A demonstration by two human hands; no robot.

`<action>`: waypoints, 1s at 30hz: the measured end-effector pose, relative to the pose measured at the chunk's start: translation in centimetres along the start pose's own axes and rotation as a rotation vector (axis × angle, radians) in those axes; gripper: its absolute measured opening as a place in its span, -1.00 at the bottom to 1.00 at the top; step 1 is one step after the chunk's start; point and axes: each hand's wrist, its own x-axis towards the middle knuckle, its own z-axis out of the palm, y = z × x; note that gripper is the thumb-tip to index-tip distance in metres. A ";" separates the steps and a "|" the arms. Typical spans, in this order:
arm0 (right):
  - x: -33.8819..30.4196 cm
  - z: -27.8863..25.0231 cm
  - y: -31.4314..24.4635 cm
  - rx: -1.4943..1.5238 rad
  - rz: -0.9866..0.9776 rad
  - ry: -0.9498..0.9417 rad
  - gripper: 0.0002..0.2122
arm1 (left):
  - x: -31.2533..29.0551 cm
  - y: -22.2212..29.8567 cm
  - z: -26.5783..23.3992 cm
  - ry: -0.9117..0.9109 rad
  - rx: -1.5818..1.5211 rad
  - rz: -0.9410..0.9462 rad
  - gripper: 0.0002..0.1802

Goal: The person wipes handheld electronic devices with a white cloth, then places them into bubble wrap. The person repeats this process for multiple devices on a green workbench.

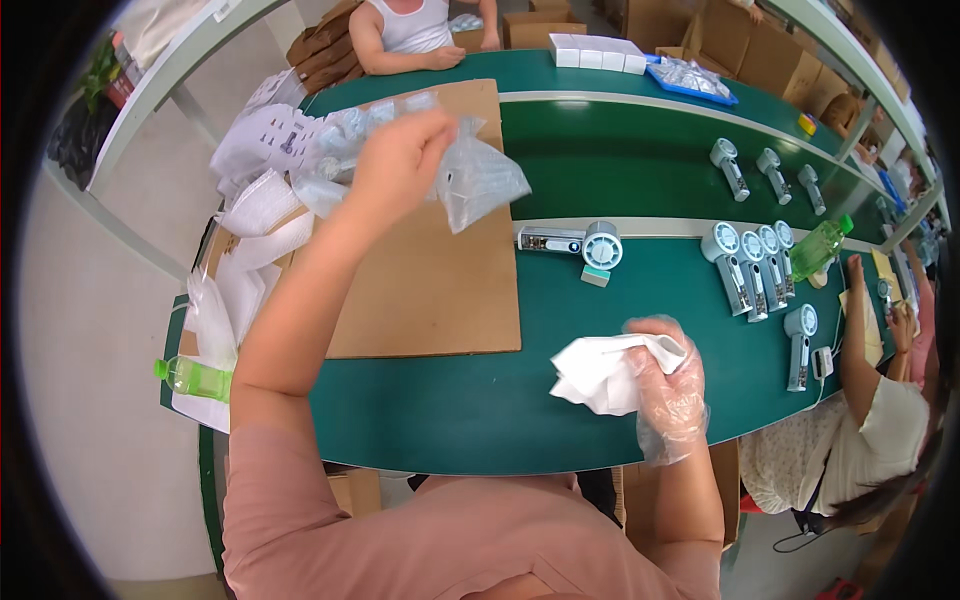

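Observation:
My left hand [405, 155] is raised over the cardboard sheet, fingers closed on a crumpled clear plastic bag [480, 185] that hangs to its right. No glove covers this hand. A thin clear plastic glove covers my right hand [672, 385], which grips a folded white cloth [610, 372] above the green table. Beyond the cloth lies a handheld fan [602, 246] with a round pale head and a silvery handle pointing left. Touching the near side of its head is a small pale green and white block [596, 276].
A cardboard sheet [430, 300] covers the table's left part, with wrapped items [350, 125] at its far end. Several fans [752, 265] stand in a group at right, near a green bottle [822, 248]. Another bottle [195, 380] lies at left. Co-workers sit opposite and at right.

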 end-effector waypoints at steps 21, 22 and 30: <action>-0.5 -8.4 9.0 0.499 0.426 0.548 -0.63 | -2.5 -22.6 17.3 -0.366 0.587 -0.132 -0.54; -0.5 -8.9 9.4 0.580 0.438 0.557 -0.64 | -1.9 -22.5 17.6 -0.390 0.613 -0.166 -0.53; 0.6 -14.2 5.7 1.258 0.044 0.087 -0.58 | 1.9 -16.4 15.2 -0.637 0.633 -0.291 -0.47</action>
